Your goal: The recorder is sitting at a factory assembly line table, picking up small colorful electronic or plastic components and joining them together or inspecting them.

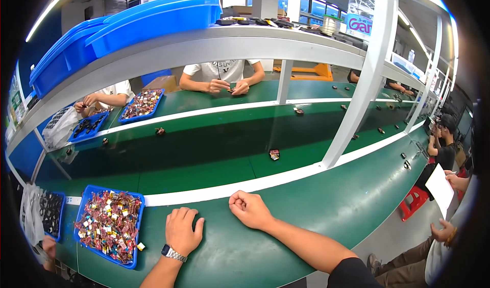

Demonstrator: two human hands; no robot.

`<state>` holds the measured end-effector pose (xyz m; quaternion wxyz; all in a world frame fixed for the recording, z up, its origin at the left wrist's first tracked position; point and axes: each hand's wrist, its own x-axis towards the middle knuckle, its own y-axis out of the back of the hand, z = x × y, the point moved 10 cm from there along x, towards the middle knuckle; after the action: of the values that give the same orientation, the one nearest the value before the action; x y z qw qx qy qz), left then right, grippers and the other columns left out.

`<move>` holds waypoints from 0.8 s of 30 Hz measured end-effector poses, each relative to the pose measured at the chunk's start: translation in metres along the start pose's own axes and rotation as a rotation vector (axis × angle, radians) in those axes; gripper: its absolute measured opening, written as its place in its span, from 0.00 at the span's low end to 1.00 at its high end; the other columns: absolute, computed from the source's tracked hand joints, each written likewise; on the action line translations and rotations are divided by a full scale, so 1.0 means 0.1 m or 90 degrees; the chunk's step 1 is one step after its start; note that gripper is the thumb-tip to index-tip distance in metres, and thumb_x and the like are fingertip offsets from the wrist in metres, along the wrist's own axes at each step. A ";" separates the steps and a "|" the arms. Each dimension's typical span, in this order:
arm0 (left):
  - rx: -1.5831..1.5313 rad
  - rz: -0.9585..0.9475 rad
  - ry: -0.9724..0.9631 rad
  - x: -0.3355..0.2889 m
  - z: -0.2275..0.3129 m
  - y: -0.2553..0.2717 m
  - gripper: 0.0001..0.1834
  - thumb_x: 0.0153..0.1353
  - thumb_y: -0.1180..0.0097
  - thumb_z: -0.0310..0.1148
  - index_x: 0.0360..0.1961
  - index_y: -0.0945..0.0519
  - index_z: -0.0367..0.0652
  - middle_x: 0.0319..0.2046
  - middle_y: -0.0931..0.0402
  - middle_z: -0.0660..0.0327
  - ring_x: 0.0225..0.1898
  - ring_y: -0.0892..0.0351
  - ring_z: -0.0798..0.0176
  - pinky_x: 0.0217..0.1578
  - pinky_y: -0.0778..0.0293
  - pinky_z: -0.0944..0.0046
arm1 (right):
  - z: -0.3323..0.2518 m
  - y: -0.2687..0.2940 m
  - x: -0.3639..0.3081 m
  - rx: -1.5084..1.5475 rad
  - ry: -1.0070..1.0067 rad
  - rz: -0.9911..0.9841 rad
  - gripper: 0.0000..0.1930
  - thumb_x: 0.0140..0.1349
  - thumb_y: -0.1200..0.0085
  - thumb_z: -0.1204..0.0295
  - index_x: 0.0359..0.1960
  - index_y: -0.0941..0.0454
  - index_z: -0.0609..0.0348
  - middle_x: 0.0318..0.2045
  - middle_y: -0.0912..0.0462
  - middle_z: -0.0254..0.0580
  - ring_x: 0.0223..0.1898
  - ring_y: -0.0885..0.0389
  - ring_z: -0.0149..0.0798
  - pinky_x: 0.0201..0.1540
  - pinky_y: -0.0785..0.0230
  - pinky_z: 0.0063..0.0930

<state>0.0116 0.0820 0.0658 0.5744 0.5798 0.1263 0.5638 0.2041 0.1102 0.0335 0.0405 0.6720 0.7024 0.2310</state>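
Observation:
My left hand (184,230), with a metal wristwatch (174,253) on its wrist, rests back up on the green bench (306,211). Its thumb is apart from the bent fingers and nothing shows in it. To its left stands a blue tray (141,221), heaped with small parts (109,224) with reddish wires and white and yellow pieces. One such small part (141,246) lies on the tray's right edge. My right hand (249,209) is curled into a loose fist near the white rail (204,196), with no object seen in it.
Beyond the rail, a dark green conveyor belt (214,160) carries scattered small assemblies, one (274,154) ahead of my right hand. A grey shelf frame (357,94) crosses above, with blue bins (158,20). Co-workers sit opposite. At right a person holds white paper (440,191) beside a red stool (412,202).

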 end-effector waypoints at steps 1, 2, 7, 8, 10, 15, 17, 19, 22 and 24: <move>-0.006 0.003 0.009 -0.01 -0.01 0.01 0.10 0.53 0.36 0.32 0.36 0.20 0.43 0.36 0.23 0.60 0.40 0.25 0.53 0.42 0.31 0.54 | 0.00 0.01 -0.01 0.001 0.000 0.003 0.03 0.60 0.44 0.78 0.33 0.24 0.62 0.16 0.33 0.24 0.19 0.37 0.20 0.24 0.40 0.20; -0.004 0.003 0.007 -0.01 0.00 0.01 0.10 0.53 0.36 0.32 0.36 0.20 0.43 0.36 0.23 0.60 0.40 0.25 0.53 0.42 0.31 0.54 | 0.02 0.01 -0.01 0.001 -0.002 0.004 0.03 0.60 0.43 0.78 0.34 0.24 0.62 0.16 0.33 0.25 0.19 0.37 0.21 0.24 0.40 0.20; -0.019 0.055 0.021 -0.01 0.01 0.20 0.11 0.52 0.37 0.30 0.38 0.20 0.41 0.38 0.23 0.57 0.42 0.25 0.50 0.43 0.31 0.53 | 0.03 -0.08 0.01 0.013 0.006 -0.009 0.04 0.60 0.43 0.77 0.34 0.23 0.62 0.17 0.31 0.25 0.20 0.36 0.20 0.25 0.38 0.19; -0.019 0.077 0.018 0.00 0.03 0.26 0.12 0.52 0.37 0.29 0.39 0.21 0.40 0.39 0.23 0.55 0.43 0.25 0.49 0.45 0.30 0.52 | 0.03 -0.05 0.00 0.015 0.019 0.012 0.04 0.60 0.42 0.77 0.34 0.23 0.62 0.18 0.29 0.25 0.21 0.35 0.20 0.26 0.38 0.19; -0.032 0.108 0.003 0.06 0.10 0.29 0.13 0.52 0.37 0.29 0.39 0.21 0.40 0.40 0.24 0.54 0.44 0.26 0.48 0.46 0.30 0.53 | 0.06 0.05 -0.02 0.012 0.012 0.035 0.03 0.60 0.42 0.76 0.34 0.22 0.62 0.20 0.26 0.26 0.22 0.34 0.19 0.27 0.36 0.18; -0.014 0.145 0.012 0.04 0.02 0.36 0.15 0.51 0.37 0.29 0.40 0.22 0.40 0.45 0.27 0.51 0.47 0.27 0.46 0.47 0.30 0.52 | 0.07 -0.02 0.01 0.032 -0.018 0.010 0.04 0.61 0.43 0.76 0.34 0.23 0.63 0.17 0.30 0.26 0.19 0.35 0.20 0.25 0.39 0.18; -0.006 0.160 0.018 0.05 0.02 0.41 0.15 0.50 0.36 0.30 0.40 0.22 0.40 0.47 0.28 0.50 0.48 0.28 0.45 0.47 0.31 0.51 | 0.06 -0.02 0.01 0.047 -0.026 0.006 0.04 0.61 0.43 0.76 0.34 0.24 0.63 0.17 0.30 0.25 0.20 0.36 0.19 0.25 0.41 0.18; -0.002 0.148 0.017 0.04 0.03 0.39 0.15 0.50 0.36 0.30 0.40 0.22 0.40 0.47 0.28 0.50 0.49 0.28 0.45 0.48 0.31 0.51 | 0.04 0.00 0.01 0.049 -0.032 0.017 0.04 0.61 0.43 0.76 0.34 0.25 0.63 0.19 0.29 0.25 0.20 0.37 0.18 0.25 0.41 0.17; 0.016 0.108 0.011 -0.02 0.01 0.27 0.14 0.52 0.36 0.33 0.39 0.21 0.41 0.46 0.26 0.53 0.48 0.28 0.47 0.47 0.31 0.51 | 0.07 -0.03 0.00 0.064 -0.042 0.018 0.04 0.61 0.44 0.76 0.33 0.25 0.63 0.19 0.28 0.26 0.20 0.36 0.18 0.25 0.40 0.17; 0.029 -0.070 0.029 -0.07 -0.07 -0.06 0.13 0.54 0.36 0.36 0.39 0.20 0.43 0.42 0.25 0.57 0.46 0.27 0.50 0.45 0.31 0.52 | 0.08 -0.06 0.02 0.064 -0.041 0.014 0.04 0.61 0.44 0.77 0.33 0.26 0.63 0.20 0.28 0.26 0.21 0.36 0.19 0.25 0.40 0.17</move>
<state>0.0062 0.0819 0.0552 0.5882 0.5719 0.1834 0.5416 0.2012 0.1139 0.0244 0.0268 0.6877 0.7043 0.1741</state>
